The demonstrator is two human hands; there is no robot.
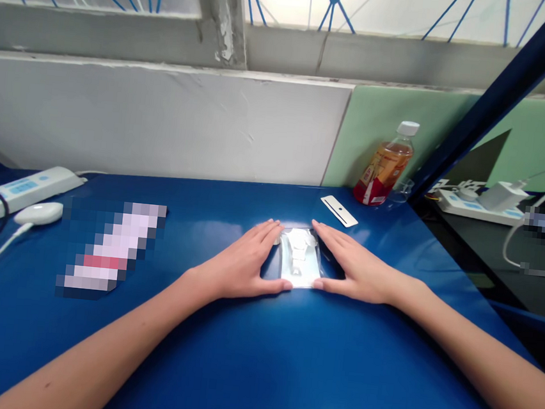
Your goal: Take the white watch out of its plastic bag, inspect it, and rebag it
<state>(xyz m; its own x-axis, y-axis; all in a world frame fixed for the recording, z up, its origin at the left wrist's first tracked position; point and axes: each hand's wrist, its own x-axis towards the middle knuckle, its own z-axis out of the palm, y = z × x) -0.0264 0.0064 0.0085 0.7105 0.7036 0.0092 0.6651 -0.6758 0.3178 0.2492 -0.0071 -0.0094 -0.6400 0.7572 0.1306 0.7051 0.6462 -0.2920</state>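
A small clear plastic packet (pixel 300 258) with something pale and shiny in it lies flat on the blue tabletop (pixel 258 351). My left hand (pixel 246 261) rests along its left side, fingers stretched forward together and thumb spread out to the lower left corner. On the other side is my right hand (pixel 361 269), also open, its thumb at the lower right corner and its fingers near the upper right one. What exactly the packet contains is hard to make out through the glare. Beyond the right fingertips lies a flat white strip (pixel 339 211) with a dark line along it.
A drink bottle (pixel 384 167) with a white cap stands at the back right, by a blue metal post (pixel 484 109). On the left lie a blurred-out phone-shaped object (pixel 114 247), a white mouse-like device (pixel 39 213) with a cable, and a white power strip (pixel 23 193).
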